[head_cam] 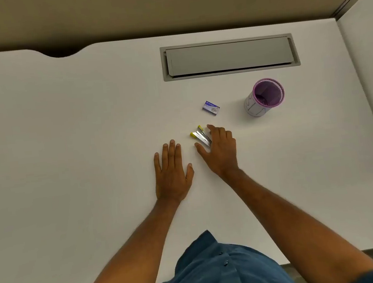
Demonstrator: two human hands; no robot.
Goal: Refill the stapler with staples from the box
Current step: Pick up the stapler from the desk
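small blue-white staple box [210, 108]: print unreadable | beyond yellow-tipped metal stapler [200, 136], hinged apart | right hand [220, 151] fingers on stapler | left hand [172, 172] flat on white desk [67, 154] | purple mesh cup [264, 96] right of box

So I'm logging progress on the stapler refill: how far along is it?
Early. Done: the stapler lies hinged open on the desk. In hand: the right hand is at it, the left hand flat alongside. Left: the staple box looks closed; loading and closing remain.

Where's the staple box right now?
In the head view the staple box lies on the desk, right of centre, just beyond the stapler and the right hand, with the purple pen cup to its right.
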